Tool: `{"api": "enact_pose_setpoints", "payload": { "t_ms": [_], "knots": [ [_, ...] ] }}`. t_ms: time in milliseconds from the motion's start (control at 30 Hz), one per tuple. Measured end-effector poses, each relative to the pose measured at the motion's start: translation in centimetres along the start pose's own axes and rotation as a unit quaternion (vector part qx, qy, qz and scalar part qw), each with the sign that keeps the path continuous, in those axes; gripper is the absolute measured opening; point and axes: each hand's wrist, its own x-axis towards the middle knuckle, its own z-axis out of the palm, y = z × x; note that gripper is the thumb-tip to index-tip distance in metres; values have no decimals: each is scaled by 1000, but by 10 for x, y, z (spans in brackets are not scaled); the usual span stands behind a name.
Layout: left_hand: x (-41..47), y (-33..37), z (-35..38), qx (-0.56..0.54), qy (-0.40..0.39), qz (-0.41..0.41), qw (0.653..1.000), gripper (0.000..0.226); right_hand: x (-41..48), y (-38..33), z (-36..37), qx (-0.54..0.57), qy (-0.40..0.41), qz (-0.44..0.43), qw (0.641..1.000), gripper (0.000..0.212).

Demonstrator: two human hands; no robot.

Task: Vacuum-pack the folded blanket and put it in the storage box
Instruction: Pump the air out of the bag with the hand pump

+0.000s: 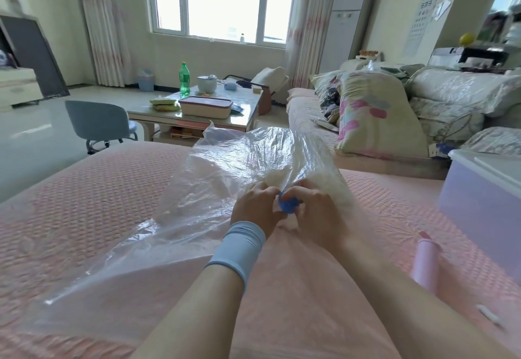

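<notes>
On pink bed, dead ahead: blanket [284,179] sits pale inside clear vacuum bag [214,178]. Your left hand [255,206] and right hand [315,209] both pinch blue valve [288,207]. Film looks slick, floppy, light, so probably grab blanket bulk, not loose plastic. Storage box [479,197] off right.

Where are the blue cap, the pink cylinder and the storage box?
blue cap [287,207], head view: the part of its blue face that shows.
pink cylinder [425,265], head view: the middle of its barrel.
storage box [479,212], head view: its translucent side wall.
</notes>
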Motion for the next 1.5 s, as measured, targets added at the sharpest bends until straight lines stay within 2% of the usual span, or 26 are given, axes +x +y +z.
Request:
{"api": "enact_pose_setpoints", "payload": {
  "t_ms": [67,133,200,300,400,467,567,667,800,900,967,1067,1167,1233,1333,1400,1500],
  "knots": [
    [0,-1,-1,-5,8,0,1000,45,-1,-2,1,5,26,21,999,39],
    [-1,0,-1,-8,16,7,1000,53,0,-2,3,-17,50,88,995,36],
    [-1,1,-1,2,14,14,1000,56,2,-1,3,-55,36,124,990,29],
    [-2,-1,-2,9,15,10,1000,47,1,-1,2,-33,12,89,995,19],
    [-1,-2,-2,8,16,12,1000,45,-4,-3,-1,3,-2,36,999,41],
    [-1,-1,-2,9,21,12,1000,46,-5,-5,0,7,9,64,998,42],
    [-1,0,0,19,26,8,999,44,-2,-4,5,-37,20,136,990,30],
    [-2,-2,1,26,22,5,999,46,-2,-4,4,-45,-3,106,993,23],
    [-2,-3,1,27,21,2,999,47,-5,-8,3,-12,-7,34,999,44],
    [-2,-4,2,26,26,-3,999,47,-3,-7,9,-32,30,103,994,37],
    [-2,-4,3,25,24,-5,999,48,0,-5,11,-59,24,145,987,32],
    [-4,-5,2,40,16,-6,999,48,2,-8,12,-48,10,127,991,18],
    [-6,-9,2,45,10,-12,999,45,0,-14,14,-28,-10,58,998,32],
    [-6,-11,1,43,11,-14,999,44,0,-16,14,-22,-4,43,999,44],
    [-5,-9,0,42,7,-14,999,47,0,-13,15,2,15,82,997,42],
    [-4,-8,1,45,3,-17,999,46,0,-10,17,-20,20,127,991,37],
    [-4,-10,3,57,0,-21,998,44,1,-6,15,-53,-9,153,987,27]
  ]
}}
